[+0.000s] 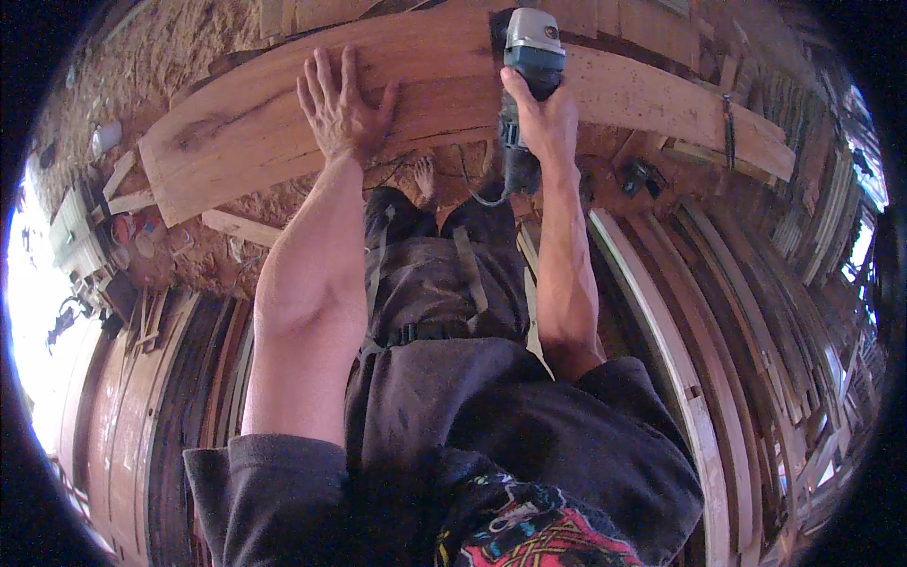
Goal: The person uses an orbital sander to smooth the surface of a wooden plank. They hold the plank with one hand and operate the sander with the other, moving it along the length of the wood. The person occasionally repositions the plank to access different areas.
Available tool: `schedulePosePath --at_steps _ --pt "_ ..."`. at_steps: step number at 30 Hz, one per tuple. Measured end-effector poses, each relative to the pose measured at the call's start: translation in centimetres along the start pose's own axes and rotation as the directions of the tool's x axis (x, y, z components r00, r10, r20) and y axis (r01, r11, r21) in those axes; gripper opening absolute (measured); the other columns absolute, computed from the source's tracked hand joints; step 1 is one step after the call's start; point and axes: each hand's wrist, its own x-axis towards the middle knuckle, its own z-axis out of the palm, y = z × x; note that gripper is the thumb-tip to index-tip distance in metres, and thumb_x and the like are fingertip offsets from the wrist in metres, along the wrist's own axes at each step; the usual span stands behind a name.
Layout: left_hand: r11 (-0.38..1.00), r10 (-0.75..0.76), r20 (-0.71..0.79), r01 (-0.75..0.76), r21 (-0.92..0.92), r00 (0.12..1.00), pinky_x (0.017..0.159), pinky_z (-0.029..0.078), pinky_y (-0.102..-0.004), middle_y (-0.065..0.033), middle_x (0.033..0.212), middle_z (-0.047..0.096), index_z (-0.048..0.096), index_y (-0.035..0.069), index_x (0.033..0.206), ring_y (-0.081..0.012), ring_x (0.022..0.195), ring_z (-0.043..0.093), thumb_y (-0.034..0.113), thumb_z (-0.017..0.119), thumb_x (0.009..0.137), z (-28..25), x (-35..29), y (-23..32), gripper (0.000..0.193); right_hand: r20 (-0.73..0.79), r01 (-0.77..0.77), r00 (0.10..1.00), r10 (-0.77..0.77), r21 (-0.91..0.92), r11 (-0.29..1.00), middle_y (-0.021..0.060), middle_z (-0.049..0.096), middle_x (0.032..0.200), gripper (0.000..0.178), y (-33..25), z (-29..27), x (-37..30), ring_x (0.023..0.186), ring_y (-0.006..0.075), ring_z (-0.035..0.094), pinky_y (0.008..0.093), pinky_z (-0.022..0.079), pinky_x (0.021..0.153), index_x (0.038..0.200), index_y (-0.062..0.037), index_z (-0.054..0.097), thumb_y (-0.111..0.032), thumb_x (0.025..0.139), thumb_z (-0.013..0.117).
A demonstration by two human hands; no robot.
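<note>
A wide reddish-brown wooden board (227, 123) lies across in front of me. My left hand (342, 111) rests flat on it, palm down with fingers spread. My right hand (548, 113) is wrapped round the body of an angle grinder (535, 59) with a silver-grey head and a blue casing. The grinder stands over the board's right part, its head pointing away from me. A dark round edge shows beside the head; the working face is hidden. A cord (487, 198) hangs from the tool's near end.
A paler plank (661, 94) runs on to the right, with a dark strap or clamp (728, 132) across it. Long timbers (652, 312) are stacked at my right, more boards (123, 406) at my left. A bare foot (425, 180) is on the reddish ground below the board.
</note>
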Motion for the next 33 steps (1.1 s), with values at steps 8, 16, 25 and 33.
schedulePosePath --at_steps 8,16,25,33 --pt "1.000 0.014 -0.019 -0.014 -0.006 1.000 0.129 0.012 -0.0564 -0.0237 0.167 0.030 0.044 0.013 0.158 -0.0429 0.156 0.023 0.068 0.065 0.090 0.3 0.0 -0.2 0.090 0.002 0.005 1.000 -0.005 -0.059 0.998 0.0125 0.074 0.083 0.054 -0.5 -0.2 -0.4 0.073 0.0282 0.073 0.0451 0.057 0.068 0.101 -0.0022 0.071 -0.052 0.083 0.084" --pt "1.000 0.014 -0.031 -0.014 -0.019 0.999 0.129 0.010 -0.0562 -0.0238 0.167 0.029 0.042 0.013 0.159 -0.0429 0.156 0.022 0.068 0.064 0.090 0.4 0.0 -0.2 0.091 -0.010 -0.021 1.000 0.020 -0.056 0.998 0.0147 0.075 0.085 0.058 0.9 0.2 -0.3 0.075 0.0319 0.074 0.0473 0.057 0.071 0.102 -0.0010 0.070 -0.055 0.083 0.083" --pt "1.000 0.012 -0.017 -0.012 0.024 1.000 0.130 0.010 -0.0539 -0.0231 0.168 0.028 0.042 0.014 0.159 -0.0407 0.158 0.021 0.070 0.060 0.092 0.6 -0.1 -0.3 0.090 -0.012 -0.053 0.999 0.051 -0.162 0.985 0.0145 0.074 0.078 0.059 0.7 -0.2 -0.9 0.070 0.0322 0.074 0.0478 0.057 0.068 0.095 -0.0021 0.073 -0.059 0.081 0.083" --pt "1.000 0.018 -0.022 -0.019 -0.020 1.000 0.129 0.009 -0.0548 -0.0240 0.168 0.027 0.040 0.015 0.160 -0.0416 0.158 0.019 0.067 0.063 0.091 0.9 -0.2 -0.6 0.090 0.006 0.014 1.000 -0.014 -0.074 0.997 0.0160 0.075 0.082 0.062 0.7 -0.4 -1.5 0.075 0.0337 0.075 0.0476 0.058 0.070 0.097 -0.0009 0.071 -0.059 0.081 0.082"
